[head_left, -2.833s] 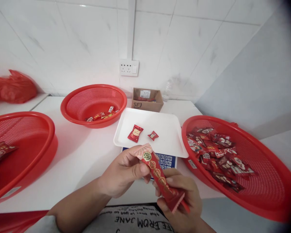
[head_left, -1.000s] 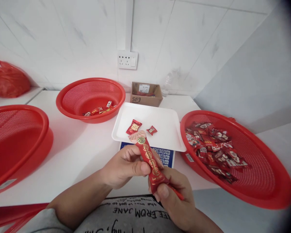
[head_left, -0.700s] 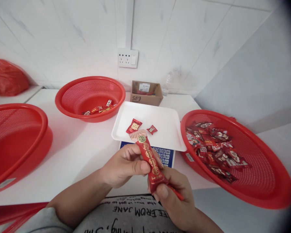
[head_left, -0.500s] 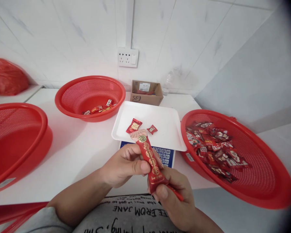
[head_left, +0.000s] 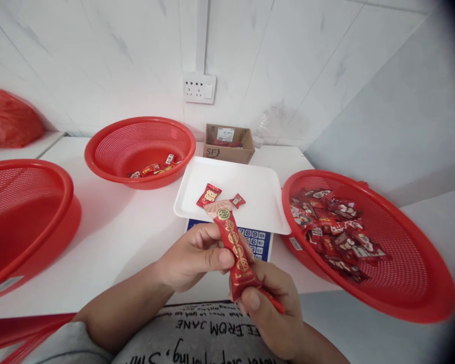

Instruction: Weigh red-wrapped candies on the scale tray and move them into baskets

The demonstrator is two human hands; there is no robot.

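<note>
A long red packet with gold print, a wrapped candy bar point(head_left: 234, 242), is held slanted in front of me by both hands. My left hand point(head_left: 197, 255) grips its middle between thumb and fingers. Closed round its lower end is my right hand point(head_left: 273, 303), with a bit of red showing among the fingers. Just beyond the bar's upper end, a red wrapped candy point(head_left: 209, 195) and a smaller red candy point(head_left: 237, 200) lie on the white tray point(head_left: 250, 174). The tray rests on a scale whose blue keypad point(head_left: 258, 243) is partly hidden by my hands.
On the right, a red basket point(head_left: 432, 283) holds several wrapped snacks. Another red basket point(head_left: 114, 144) at back left has a few inside. A third basket point(head_left: 66, 202) stands at the left edge. Behind the tray are a cardboard box point(head_left: 227, 153) and a clear bottle point(head_left: 263, 126).
Both hands keep the same grip on the candy bar, which has hardly moved. The whole view has shifted very slightly.
</note>
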